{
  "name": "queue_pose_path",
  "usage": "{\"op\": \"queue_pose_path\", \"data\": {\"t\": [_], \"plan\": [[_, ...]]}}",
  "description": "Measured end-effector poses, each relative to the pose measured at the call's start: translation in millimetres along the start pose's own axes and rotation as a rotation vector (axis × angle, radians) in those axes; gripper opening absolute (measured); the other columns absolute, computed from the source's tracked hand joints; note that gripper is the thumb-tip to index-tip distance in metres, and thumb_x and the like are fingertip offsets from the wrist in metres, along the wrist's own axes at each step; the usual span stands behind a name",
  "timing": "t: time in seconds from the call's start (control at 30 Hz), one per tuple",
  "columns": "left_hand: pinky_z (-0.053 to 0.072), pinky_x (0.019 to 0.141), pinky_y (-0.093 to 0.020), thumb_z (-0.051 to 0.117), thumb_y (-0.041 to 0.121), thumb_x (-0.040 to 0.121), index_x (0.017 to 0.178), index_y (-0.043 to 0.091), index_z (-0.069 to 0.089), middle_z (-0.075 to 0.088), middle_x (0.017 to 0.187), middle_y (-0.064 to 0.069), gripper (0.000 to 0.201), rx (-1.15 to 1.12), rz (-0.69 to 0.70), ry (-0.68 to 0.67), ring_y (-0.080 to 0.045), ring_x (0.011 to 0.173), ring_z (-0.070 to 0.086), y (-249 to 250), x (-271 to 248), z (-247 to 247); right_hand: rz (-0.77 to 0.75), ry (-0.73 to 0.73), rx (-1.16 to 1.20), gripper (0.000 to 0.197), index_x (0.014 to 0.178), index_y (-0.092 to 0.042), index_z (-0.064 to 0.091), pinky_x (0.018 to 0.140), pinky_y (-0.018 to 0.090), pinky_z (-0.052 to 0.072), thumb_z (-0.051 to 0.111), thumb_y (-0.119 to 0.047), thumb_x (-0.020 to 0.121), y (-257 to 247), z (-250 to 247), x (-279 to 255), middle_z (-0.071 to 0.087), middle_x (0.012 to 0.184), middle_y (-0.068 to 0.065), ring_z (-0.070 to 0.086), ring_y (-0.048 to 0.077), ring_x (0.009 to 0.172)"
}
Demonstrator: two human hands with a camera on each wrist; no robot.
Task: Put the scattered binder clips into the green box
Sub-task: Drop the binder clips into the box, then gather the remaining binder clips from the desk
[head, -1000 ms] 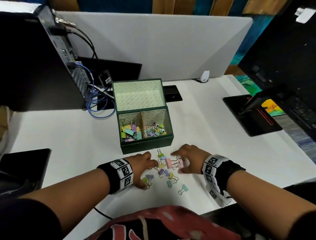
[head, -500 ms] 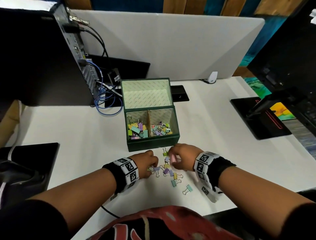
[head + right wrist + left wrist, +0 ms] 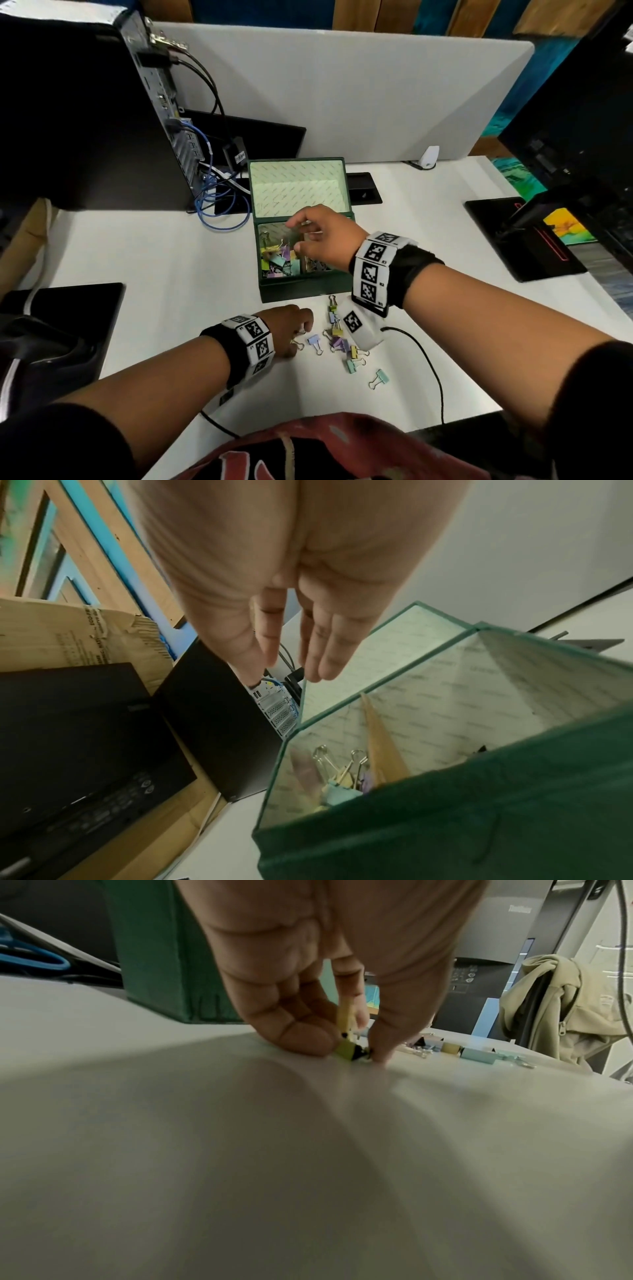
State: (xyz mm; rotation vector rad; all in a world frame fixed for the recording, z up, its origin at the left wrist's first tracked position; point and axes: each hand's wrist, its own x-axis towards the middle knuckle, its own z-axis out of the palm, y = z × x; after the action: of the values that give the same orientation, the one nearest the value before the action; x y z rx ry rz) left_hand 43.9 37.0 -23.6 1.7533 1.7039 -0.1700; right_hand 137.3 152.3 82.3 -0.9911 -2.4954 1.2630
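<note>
- My right hand (image 3: 325,240) hovers over the green box (image 3: 301,291), fingers (image 3: 329,653) straight and loose, holding nothing I can see.
- It hides most of the box's right compartment; the left one shows pastel binder clips (image 3: 277,262).
- My left hand (image 3: 291,329) rests on the tabletop (image 3: 154,260), pinching a yellow-green binder clip (image 3: 346,1049).
- The scattered binder clips (image 3: 342,342) lie just before the box, partly hidden by my wristband.
</note>
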Motion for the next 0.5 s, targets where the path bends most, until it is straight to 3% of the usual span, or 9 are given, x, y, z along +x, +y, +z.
{"op": "queue_pose_path", "data": {"t": [0.13,0.2,0.3,0.4,0.5], "plan": [[0.047,0.078,-0.031,0.063,0.02,0.077,0.099,0.022,0.055,0.049,0.105,-0.002,0.024,0.038,0.0,-0.003,-0.022,0.09,0.055,-1,-1,-1,0.031,0.003,-0.098,0.022,0.105,-0.02,0.059,0.1,0.036,0.046,0.063,-0.014,0.083,26,-12,-21,0.055,0.118,0.005,0.057,0.019,0.11],[0.048,0.076,-0.031,0.063,0.019,0.076,0.088,0.022,0.057,0.045,0.097,0.0,0.014,0.054,0.013,0.008,-0.02,0.081,0.051,-1,-1,-1,0.056,-0.002,-0.188,0.016,0.099,-0.02,0.061,0.095,0.034,0.049,0.059,-0.013,0.085,49,-17,-39,0.059,0.107,0.001,0.06,0.017,0.1],[0.046,0.075,-0.028,0.062,0.017,0.077,0.09,0.017,0.059,0.048,0.094,-0.001,0.014,0.085,0.042,-0.011,-0.018,0.081,0.048,-1,1,-3,0.131,-0.116,-0.368,0.012,0.094,-0.02,0.063,0.088,0.027,0.048,0.057,-0.014,0.085,82,-20,-66,0.06,0.095,-0.005,0.058,0.015,0.088],[0.041,0.066,-0.024,0.061,0.015,0.077,0.082,0.019,0.054,0.046,0.088,0.002,0.009,0.093,0.081,-0.006,-0.017,0.079,0.047,2,4,-9,0.23,-0.294,-0.563,0.023,0.108,-0.017,0.062,0.085,0.021,0.043,0.058,-0.018,0.084,112,-17,-84,0.06,0.108,0.006,0.058,0.021,0.091],[0.046,0.073,-0.029,0.061,0.015,0.076,0.077,0.021,0.051,0.047,0.087,0.003,0.011,0.035,0.125,0.065,-0.019,0.08,0.051,12,3,-28,0.284,-0.374,-0.576,0.046,0.125,-0.024,0.052,0.097,0.032,0.045,0.064,-0.031,0.081,127,-9,-96,0.05,0.121,0.005,0.056,0.022,0.106]]}}
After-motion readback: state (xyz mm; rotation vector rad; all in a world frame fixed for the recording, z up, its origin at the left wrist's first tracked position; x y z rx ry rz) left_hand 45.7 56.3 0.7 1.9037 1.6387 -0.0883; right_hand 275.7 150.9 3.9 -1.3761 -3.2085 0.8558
